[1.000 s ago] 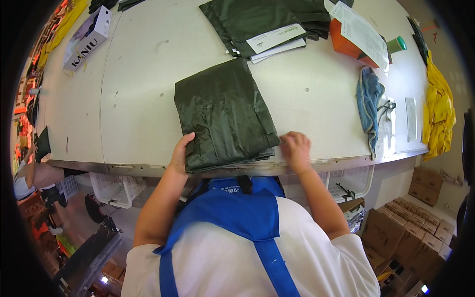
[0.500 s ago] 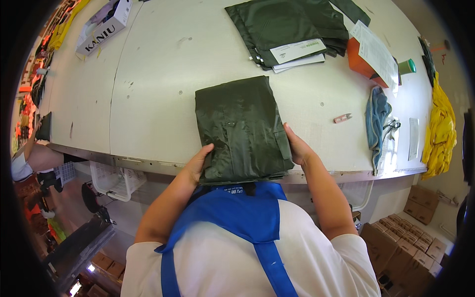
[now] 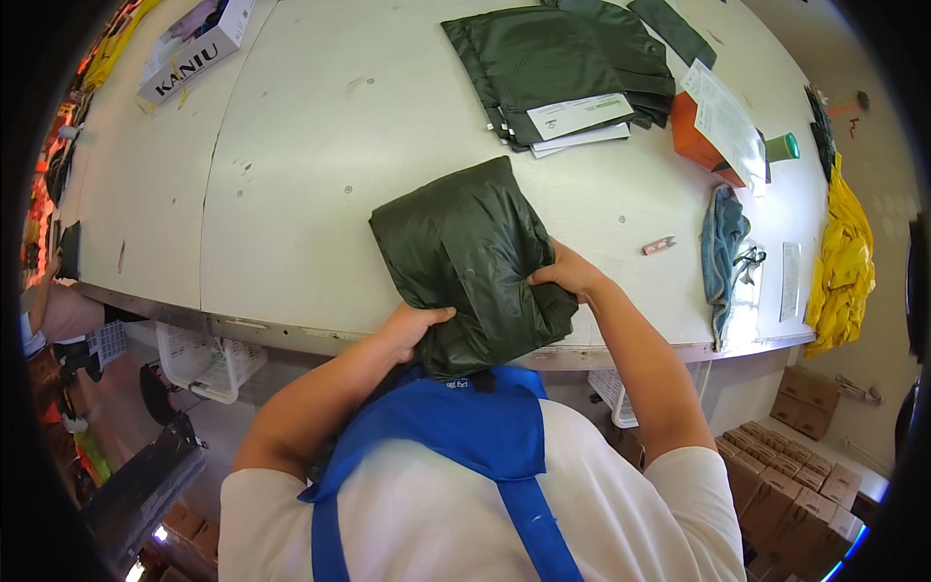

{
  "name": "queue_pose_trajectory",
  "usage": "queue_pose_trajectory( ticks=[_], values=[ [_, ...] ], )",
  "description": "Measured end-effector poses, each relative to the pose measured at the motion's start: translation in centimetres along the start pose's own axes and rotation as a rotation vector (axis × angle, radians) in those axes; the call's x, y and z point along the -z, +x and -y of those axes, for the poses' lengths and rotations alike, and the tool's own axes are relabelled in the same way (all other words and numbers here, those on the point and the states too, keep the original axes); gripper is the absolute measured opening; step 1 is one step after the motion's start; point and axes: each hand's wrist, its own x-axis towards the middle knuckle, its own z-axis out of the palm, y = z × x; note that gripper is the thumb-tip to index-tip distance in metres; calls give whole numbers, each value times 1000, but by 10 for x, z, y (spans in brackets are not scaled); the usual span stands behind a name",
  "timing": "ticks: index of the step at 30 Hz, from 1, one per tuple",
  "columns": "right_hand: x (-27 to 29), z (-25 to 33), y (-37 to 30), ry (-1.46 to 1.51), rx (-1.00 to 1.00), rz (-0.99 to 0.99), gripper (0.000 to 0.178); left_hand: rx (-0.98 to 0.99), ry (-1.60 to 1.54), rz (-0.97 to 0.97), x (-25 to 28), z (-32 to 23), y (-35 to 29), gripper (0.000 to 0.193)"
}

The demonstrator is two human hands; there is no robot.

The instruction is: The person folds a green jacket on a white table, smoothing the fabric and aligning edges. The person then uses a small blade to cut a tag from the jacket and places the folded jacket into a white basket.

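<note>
dark green folded garment, white table, blue apron

A broad off-white surface, scuffed and dotted with small marks, runs across the view, with a seam from its far edge to its metal-trimmed near edge. At the far left corner lies a white cardboard box. Toward the far right sits a stack of folded dark green garments with white paper slips on top. Just right of it is an orange box under a printed sheet, with a green cylinder beside it. Nearer the right edge lie a small pink object, a crumpled blue cloth, a white sheet and a yellow garment.
</note>
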Motion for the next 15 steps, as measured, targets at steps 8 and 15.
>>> queue_pose_trajectory(
  ticks=[8, 15],
  values=[
    [-95, 26, -42, -1317, 366, -464, 64, 0, -127, -253, -52, 34, 46, 44],
    [-94, 23, -83, -1089, 103, -235, 111, 186, -52, 146, -71, 5, -12, 35]
  ],
)
